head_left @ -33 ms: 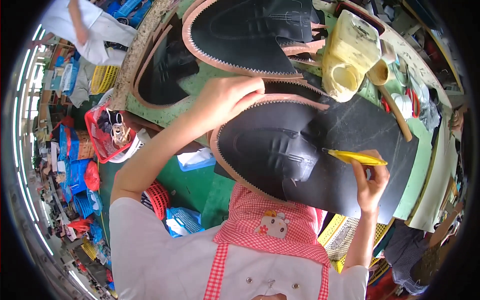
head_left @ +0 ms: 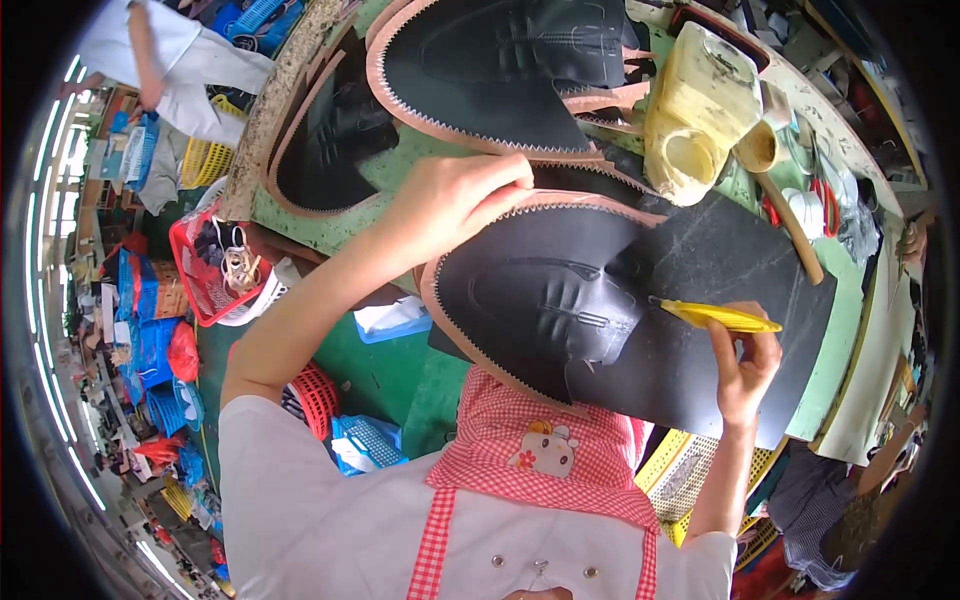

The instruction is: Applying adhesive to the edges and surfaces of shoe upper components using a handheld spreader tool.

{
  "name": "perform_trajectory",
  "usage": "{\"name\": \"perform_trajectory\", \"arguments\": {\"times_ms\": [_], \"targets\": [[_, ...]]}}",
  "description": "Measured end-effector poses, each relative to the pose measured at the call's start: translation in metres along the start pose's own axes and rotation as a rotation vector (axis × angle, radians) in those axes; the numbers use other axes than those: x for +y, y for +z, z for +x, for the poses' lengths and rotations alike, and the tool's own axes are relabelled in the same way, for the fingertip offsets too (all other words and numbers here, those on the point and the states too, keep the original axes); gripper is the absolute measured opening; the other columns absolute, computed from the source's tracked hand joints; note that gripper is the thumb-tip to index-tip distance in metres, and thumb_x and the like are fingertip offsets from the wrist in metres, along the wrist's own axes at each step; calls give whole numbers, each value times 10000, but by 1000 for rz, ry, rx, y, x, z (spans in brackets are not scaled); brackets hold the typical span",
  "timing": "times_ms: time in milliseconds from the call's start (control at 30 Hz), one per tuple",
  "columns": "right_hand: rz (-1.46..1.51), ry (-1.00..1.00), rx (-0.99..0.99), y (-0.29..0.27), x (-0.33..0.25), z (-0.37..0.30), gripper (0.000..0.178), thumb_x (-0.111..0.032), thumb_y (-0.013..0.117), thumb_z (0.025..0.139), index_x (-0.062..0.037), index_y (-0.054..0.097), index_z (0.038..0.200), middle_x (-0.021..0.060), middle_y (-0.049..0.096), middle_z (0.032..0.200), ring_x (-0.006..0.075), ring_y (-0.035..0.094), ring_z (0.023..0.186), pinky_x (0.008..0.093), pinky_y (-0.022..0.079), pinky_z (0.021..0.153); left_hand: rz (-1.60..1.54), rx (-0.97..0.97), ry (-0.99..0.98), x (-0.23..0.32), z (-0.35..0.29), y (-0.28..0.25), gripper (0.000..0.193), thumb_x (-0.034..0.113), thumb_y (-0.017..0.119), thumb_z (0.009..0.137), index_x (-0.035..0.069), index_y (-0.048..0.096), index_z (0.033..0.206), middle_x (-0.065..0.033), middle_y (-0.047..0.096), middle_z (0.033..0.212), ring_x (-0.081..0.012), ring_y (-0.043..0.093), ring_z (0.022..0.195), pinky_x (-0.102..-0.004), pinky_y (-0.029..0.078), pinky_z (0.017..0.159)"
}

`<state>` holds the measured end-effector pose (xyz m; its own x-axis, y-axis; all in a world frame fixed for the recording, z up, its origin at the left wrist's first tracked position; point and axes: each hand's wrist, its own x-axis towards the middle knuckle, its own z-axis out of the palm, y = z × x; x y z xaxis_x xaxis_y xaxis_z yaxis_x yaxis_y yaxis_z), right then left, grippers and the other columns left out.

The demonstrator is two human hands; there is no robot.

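A black shoe upper [head_left: 520,260] with a tan, zigzag-cut margin lies in front of me, partly over a scuffed black sheet [head_left: 740,230]. My left hand [head_left: 465,195] is closed on its far margin, fingertips pinched at the tan strip. In my right hand [head_left: 745,365] is a slim yellow ridged tool [head_left: 725,317], gripped between thumb and fingers. Its small dark tip points left, near the creased, shiny end of the upper; whether it touches is unclear. Another black upper [head_left: 500,75] lies beyond my left hand, and a darker one [head_left: 335,140] to its left.
At the back right of the green bench [head_left: 850,280] stand a smeared, yellowish plastic container [head_left: 705,85] and a wooden-handled tool [head_left: 790,225]. A red basket [head_left: 200,270] sits left of the bench, and a yellow crate [head_left: 665,460] below its right side. Another person [head_left: 185,60] stands far left.
My right hand and the yellow tool have shifted slightly to the right. The upper's margin has moved a little right with my left fingertips. The other person's arm has moved left and down.
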<state>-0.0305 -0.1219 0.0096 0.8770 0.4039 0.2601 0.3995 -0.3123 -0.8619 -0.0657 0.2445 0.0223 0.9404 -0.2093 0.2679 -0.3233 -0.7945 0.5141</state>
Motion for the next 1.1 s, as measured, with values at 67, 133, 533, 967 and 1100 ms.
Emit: {"name": "perform_trajectory", "arguments": {"times_ms": [67, 133, 533, 967, 1100], "targets": [[38, 2, 29, -4, 3, -3, 102, 53, 685, 839, 8, 637, 917, 49, 646, 873, 42, 489, 637, 190, 361, 532, -45, 28, 25, 10, 3, -3, 93, 84, 670, 890, 61, 619, 965, -79, 655, 790, -222, 657, 661, -307, 511, 601], [69, -18, 54, -7, 7, -3, 118, 32, 687, 857, 3, 625, 953, 65, 647, 923, 59, 511, 691, 187, 390, 570, -94, 71, 11, 15, 5, 0, 130, 101, 666, 897, 69, 627, 1017, -71, 655, 820, -227, 656, 701, -317, 513, 630], [114, 178, 55, -10, 23, -12, 124, 62, 638, 882, 43, 594, 997, 89, 596, 990, 149, 577, 879, 247, 471, 753, 122, -31, -64, -3, -12, 23, 213, 206, 726, 830, 110, 564, 929, -65, 599, 838, -269, 624, 830, -392, 503, 706], [145, 122, 91, -29, 47, -18, 199, -46, 606, 955, 24, 561, 1136, 29, 592, 918, 50, 471, 682, 198, 360, 580, 288, 495, 250, -33, 78, -97, 673, 332, 827, 688, 156, 536, 1269, -130, 514, 1288, -345, 502, 1209, -462, 413, 999], [130, 173, 160, -21, 31, -16, 176, -42, 646, 926, 6, 576, 1081, -14, 551, 854, 7, 377, 610, 185, 245, 524, 589, -66, 258, -12, 38, -46, 1108, 335, 875, 560, 331, 318, 1519, -112, 285, 1557, -322, 277, 1442, -576, 254, 1137]]}}
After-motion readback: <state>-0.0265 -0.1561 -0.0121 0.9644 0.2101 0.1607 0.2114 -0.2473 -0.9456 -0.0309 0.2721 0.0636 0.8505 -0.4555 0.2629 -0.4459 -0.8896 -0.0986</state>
